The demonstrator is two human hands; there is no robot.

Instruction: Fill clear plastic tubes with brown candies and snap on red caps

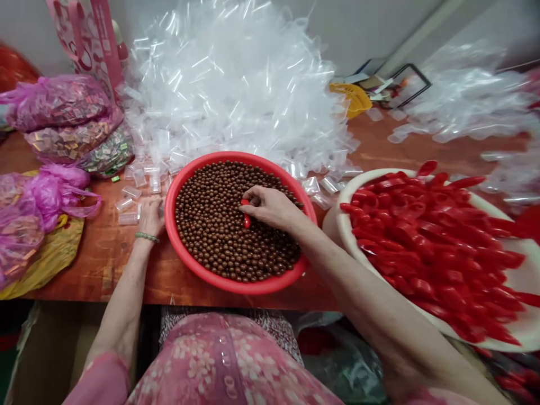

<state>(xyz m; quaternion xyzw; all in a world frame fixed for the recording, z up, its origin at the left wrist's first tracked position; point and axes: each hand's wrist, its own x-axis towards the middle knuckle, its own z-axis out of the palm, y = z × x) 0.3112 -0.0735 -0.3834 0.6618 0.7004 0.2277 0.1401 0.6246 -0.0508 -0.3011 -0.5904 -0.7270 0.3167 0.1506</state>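
1 red piece [247, 221] pinched at right hand [270, 207] fingertips, over brown balls [219, 239] in 1 red basin [236, 286], left hand [151, 216] beside basin, grip unclear, 1 cream tub [333, 221] at right

Basin [240, 286]: on the table [105, 247] before me, balls [211, 225] in it.
My right hand [270, 207]: over the balls, a plastic piece [247, 220] between its fingers.
My left hand [151, 217]: just left of the basin, near some loose tubes [131, 192].
Tube heap [236, 84]: far side, behind the basin — spreading past it left and right.
Tub [333, 222]: right of the basin, more plastic pieces [439, 253] piled in it.
Bags [63, 104]: left side of the table — a carrier bag [84, 42] behind them.
Far right: another heap [468, 107], behind the tub.
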